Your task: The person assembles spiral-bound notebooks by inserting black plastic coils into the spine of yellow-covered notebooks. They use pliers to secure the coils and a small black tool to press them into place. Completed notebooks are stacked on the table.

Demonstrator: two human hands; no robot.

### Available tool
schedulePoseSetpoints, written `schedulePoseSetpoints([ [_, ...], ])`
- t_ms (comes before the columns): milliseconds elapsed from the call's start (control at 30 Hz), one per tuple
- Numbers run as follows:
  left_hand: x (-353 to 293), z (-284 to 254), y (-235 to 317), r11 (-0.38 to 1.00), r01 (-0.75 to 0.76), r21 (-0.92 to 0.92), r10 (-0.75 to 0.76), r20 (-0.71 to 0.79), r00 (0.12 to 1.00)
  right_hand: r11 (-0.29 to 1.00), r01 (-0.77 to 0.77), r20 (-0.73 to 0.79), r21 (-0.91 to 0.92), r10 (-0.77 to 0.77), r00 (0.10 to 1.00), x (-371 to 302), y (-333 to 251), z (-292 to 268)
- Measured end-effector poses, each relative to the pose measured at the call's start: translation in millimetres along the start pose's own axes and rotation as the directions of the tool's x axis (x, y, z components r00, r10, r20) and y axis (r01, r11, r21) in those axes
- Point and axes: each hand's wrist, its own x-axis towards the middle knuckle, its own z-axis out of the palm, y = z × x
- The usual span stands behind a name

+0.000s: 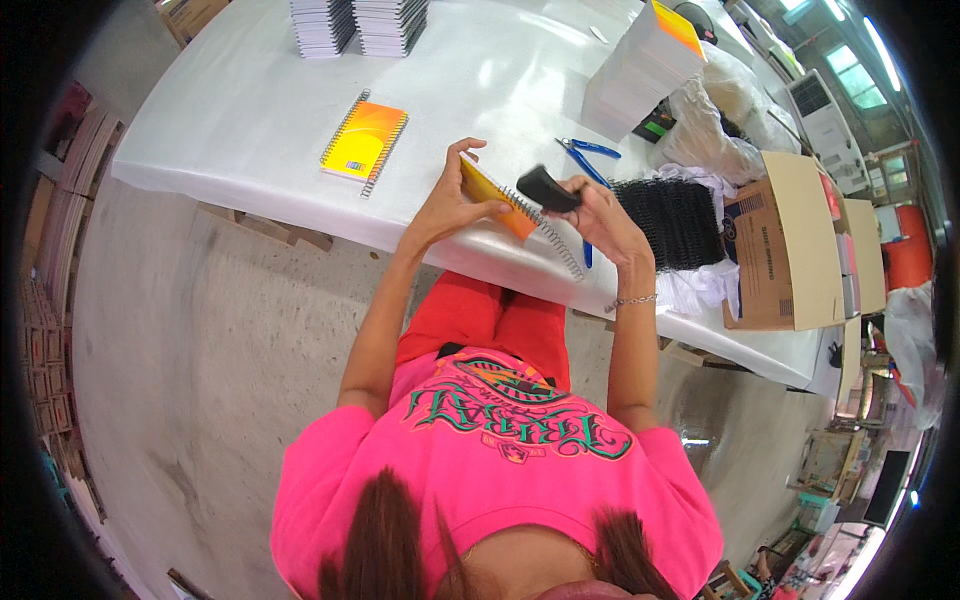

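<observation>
My left hand (pixel 447 208) grips a small yellow-orange notebook (pixel 488 190), tilted above the table's near edge. A metal spiral coil (pixel 556 245) runs along the notebook's side and sticks out well past its lower end. In my right hand (pixel 608 222) is a black, slightly curved block-like tool (pixel 546 188), close beside the coil; whether it touches cannot be told. A second yellow-orange notebook (pixel 366 138) lies to the left on the table, its coil also overhanging both ends. Blue-handled pliers (pixel 582 158) rest just beyond my right hand, partly hidden by it.
Black spiral coils (pixel 672 222) lie in a pile on white wrapping at the right, beside an open cardboard box (pixel 765 255). A tall paper stack (pixel 642 78) and plastic bags (pixel 715 125) stand behind. Bound notebook stacks (pixel 322 30) sit at the far edge of the white table (pixel 240 110).
</observation>
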Motion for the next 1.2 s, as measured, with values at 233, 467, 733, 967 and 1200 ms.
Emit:
schedulePoseSetpoints([
  [233, 0.6, -1.0, -3.0, 0.997, -0.027, 0.069, 0.027, 0.003, 1.000, 0.877, -0.109, -0.115, -0.469, 0.062, 0.991, 4.3, 7.8, -2.7],
  [467, -0.2, -3.6, -5.2, 0.998, -0.045, 0.043, 0.044, 0.025, 0.999, 0.867, -0.058, -0.012, -0.495, 0.060, 0.998, 5.4, -14.4, 23.9],
  [733, -0.6, -1.7, -5.7, 0.997, -0.047, 0.055, 0.044, 0.047, 0.998, 0.679, -0.150, -0.178, -0.719, 0.028, 0.984, 25.9, -11.3, 13.6],
  [967, -3.0, -1.6, -11.0, 0.999, -0.024, -0.029, 0.027, 0.074, 0.997, 0.837, -0.072, -0.015, -0.542, 0.076, 0.997, 19.2, -7.7, 23.4],
  [1200, -2.8, -4.4, 0.1, 0.999, 0.009, -0.052, -0.004, 0.099, 0.995, 0.696, -0.081, -0.085, -0.714, 0.028, 0.996, 30.9, -13.0, 35.7],
])
